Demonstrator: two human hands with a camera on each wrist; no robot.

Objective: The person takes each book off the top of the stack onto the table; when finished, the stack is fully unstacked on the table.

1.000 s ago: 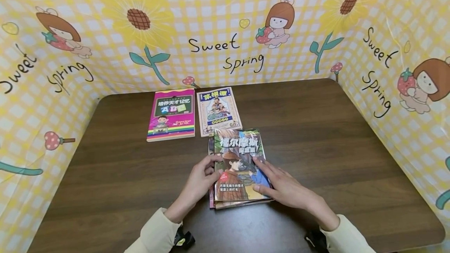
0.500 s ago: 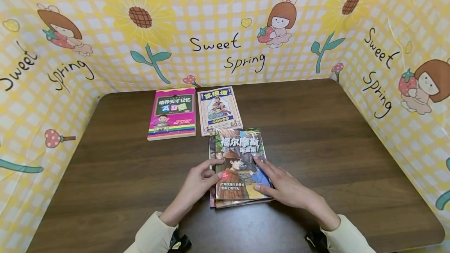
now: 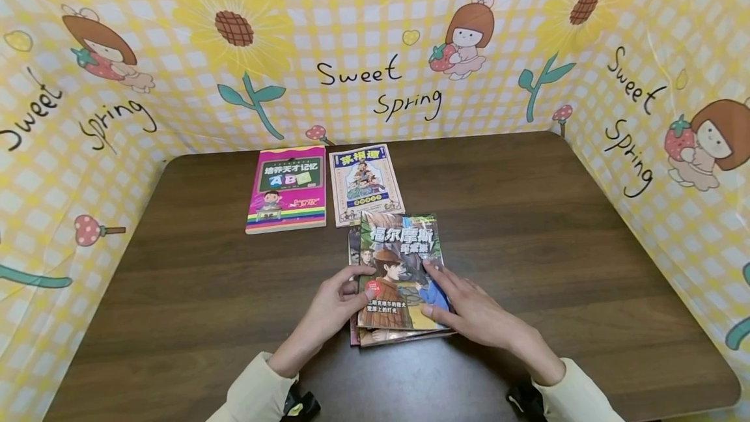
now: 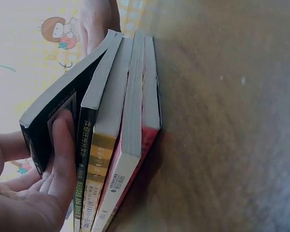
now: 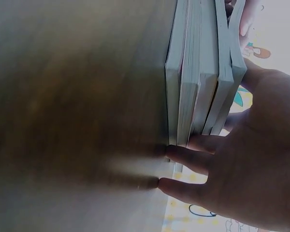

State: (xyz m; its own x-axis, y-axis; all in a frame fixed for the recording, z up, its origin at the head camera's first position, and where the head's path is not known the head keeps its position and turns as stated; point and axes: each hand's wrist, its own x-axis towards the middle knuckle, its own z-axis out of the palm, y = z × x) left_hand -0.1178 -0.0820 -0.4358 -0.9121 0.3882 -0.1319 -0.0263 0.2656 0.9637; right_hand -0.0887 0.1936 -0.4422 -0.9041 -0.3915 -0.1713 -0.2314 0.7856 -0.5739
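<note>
Top book (image 3: 401,272): illustrated paperback, front cover up, uppermost in the five-book stack (image 4: 117,92) on the tabletop (image 3: 527,246); spine side raised, wedge gap beneath.
Left-hand grip (image 3: 334,301): pinching top book by its spine edge, one digit in the gap against the back cover.
Right-hand grip (image 3: 474,308): not clenched; fingers extended along the stack's right side, thumb at the cover's lower right.
Weight: likely light singly; whole stack noticeably heavier.
Stiffness: bendy, probably; top book bows slightly where raised.
Surface: glossy cover, likely slippery; books could slide over one another, edges already uneven.
Fragility: won't break; corners and cover might crease under a hard corner pinch.
Best hold, single: spine edge around mid-length, digits on both faces.
Best hold, stack: both long sides, low down, squeezed evenly.
Other books: pink book (image 3: 286,191) and pale book (image 3: 368,187) flat beyond the stack; pale one close to it, can't tell if touching.
</note>
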